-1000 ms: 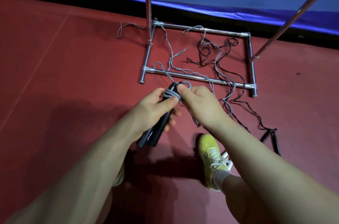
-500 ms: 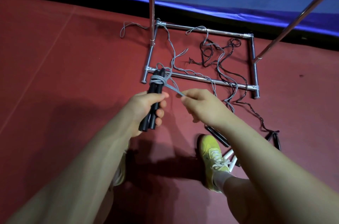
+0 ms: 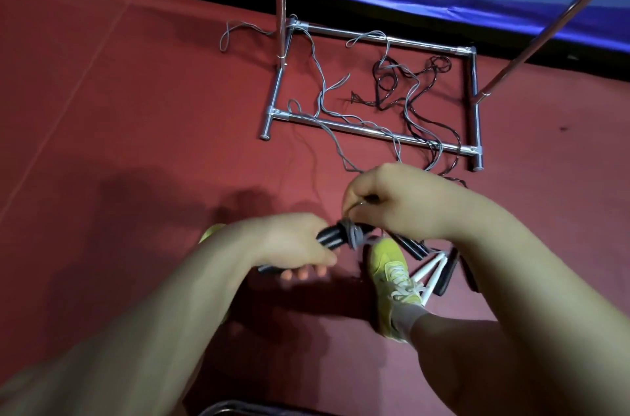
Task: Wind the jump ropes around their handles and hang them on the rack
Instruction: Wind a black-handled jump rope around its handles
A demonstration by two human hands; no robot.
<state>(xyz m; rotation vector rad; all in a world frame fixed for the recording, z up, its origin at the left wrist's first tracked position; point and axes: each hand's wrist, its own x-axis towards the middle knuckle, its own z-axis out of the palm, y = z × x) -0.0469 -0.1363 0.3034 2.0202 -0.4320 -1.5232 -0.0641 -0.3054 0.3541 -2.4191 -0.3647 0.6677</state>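
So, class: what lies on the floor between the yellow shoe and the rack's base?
Head view: loose grey rope and dark rope between yellow shoe and rack base.

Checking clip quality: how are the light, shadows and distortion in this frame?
Head view: dim, with a broad shadow on the red floor; wide-angle bending splays the rack poles; the left hand and right hand look slightly soft; no strong glare.

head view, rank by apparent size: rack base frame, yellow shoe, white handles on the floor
1. rack base frame
2. yellow shoe
3. white handles
The shoe lies nearer the camera than the frame, so true sizes may differ more.
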